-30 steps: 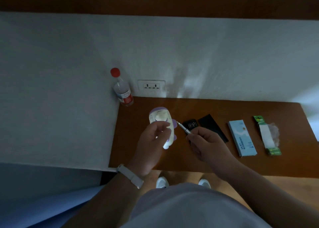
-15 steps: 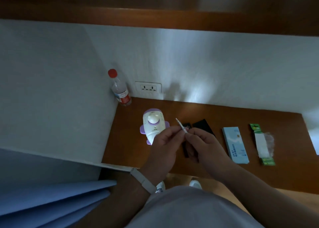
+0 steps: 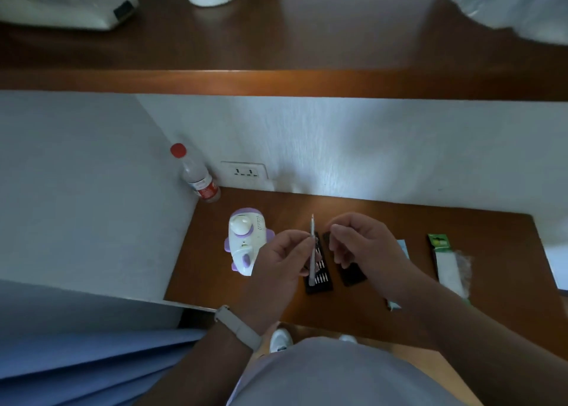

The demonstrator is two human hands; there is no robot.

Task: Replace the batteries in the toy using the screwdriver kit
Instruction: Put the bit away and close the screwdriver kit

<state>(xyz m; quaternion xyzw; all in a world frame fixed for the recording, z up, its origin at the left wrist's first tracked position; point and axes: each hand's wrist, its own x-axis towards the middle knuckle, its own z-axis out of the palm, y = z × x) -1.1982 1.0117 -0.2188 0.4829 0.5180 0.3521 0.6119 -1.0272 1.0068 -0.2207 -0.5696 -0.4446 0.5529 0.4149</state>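
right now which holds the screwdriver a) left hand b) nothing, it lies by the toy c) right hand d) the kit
a: the left hand pinches the screwdriver over the kit; the right hand is beside it, not touching.

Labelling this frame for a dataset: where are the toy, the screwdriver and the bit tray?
toy [image 3: 244, 244], head view, white front body.
screwdriver [image 3: 312, 266], head view, lower shaft.
bit tray [image 3: 322, 279], head view, row of bits.

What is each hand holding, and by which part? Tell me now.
The left hand pinches the slim silver screwdriver around its middle. The right hand is curled; whether it holds anything cannot be told.
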